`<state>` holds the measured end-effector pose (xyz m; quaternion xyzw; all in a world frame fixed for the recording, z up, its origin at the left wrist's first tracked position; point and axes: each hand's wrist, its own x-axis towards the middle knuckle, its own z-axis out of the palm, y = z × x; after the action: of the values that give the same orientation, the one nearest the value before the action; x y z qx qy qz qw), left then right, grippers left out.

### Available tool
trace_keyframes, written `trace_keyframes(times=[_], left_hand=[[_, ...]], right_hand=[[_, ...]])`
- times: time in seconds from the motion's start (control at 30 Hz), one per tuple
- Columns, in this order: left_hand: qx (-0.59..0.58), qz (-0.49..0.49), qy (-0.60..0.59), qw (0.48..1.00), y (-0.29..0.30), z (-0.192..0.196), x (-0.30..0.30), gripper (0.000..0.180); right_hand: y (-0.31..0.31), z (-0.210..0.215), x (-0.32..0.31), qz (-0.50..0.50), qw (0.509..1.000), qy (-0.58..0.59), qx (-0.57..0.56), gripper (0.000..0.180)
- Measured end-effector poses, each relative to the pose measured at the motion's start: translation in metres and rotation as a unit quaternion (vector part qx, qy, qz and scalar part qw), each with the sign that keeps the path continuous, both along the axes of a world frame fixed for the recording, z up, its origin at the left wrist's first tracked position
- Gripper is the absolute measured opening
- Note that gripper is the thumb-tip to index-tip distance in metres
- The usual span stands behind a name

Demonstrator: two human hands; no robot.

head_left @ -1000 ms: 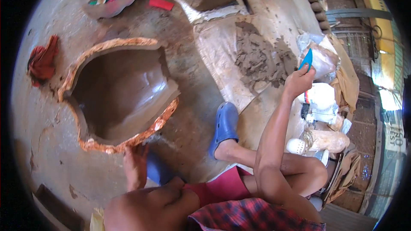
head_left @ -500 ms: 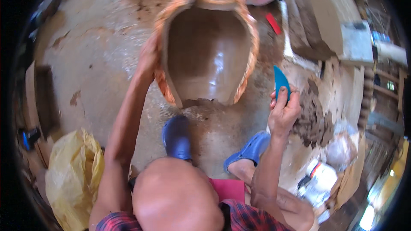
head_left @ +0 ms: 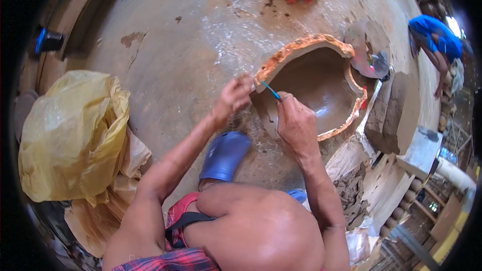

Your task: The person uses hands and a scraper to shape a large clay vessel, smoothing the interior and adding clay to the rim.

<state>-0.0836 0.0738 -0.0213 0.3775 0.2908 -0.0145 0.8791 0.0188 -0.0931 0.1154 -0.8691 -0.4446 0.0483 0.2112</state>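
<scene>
Near right edge of floor (head_left: 188, 57), pinching scraper (head_left: 271, 90) in right hand (head_left: 297, 120), grip unclear in left hand (head_left: 233, 98), at heavy-looking vessel (head_left: 319, 78): cradle underneath.

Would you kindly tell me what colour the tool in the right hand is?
The tool is teal blue; it shows in the head view.

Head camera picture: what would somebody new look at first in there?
Probably the big hollow clay shape with its rough orange edging, just right of the upper middle. At its near left edge, the right hand has a thin blue tool in its grip, with the left hand close by. The crumpled yellow bag at the far left might catch the eye next.
</scene>
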Motion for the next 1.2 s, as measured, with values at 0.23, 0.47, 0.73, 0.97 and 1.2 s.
trace_keyframes(times=[0.23, 0.47, 0.73, 0.97, 1.2], left_hand=[[-0.076, -0.025, 0.08, 0.994, -0.056, 0.021, -0.026, 0.086], [-0.151, -0.049, 0.151, 0.976, -0.096, 0.01, -0.021, 0.079], [-0.165, -0.018, 0.144, 0.976, -0.102, 0.005, -0.019, 0.088], [-0.207, -0.006, 0.191, 0.959, -0.101, 0.025, -0.03, 0.07], [-0.207, -0.026, 0.208, 0.956, -0.074, 0.047, -0.052, 0.045]], right_hand=[[0.022, -0.018, 0.002, 0.07, 0.995, -0.02, -0.071, 0.006], [0.024, -0.033, -0.006, 0.053, 0.988, -0.014, -0.146, 0.007], [0.025, -0.048, -0.007, 0.079, 0.939, 0.014, -0.335, 0.011], [0.036, 0.007, -0.011, 0.114, 0.871, 0.021, -0.477, 0.019], [0.013, 0.081, -0.001, 0.105, 0.796, 0.096, -0.589, 0.026]])
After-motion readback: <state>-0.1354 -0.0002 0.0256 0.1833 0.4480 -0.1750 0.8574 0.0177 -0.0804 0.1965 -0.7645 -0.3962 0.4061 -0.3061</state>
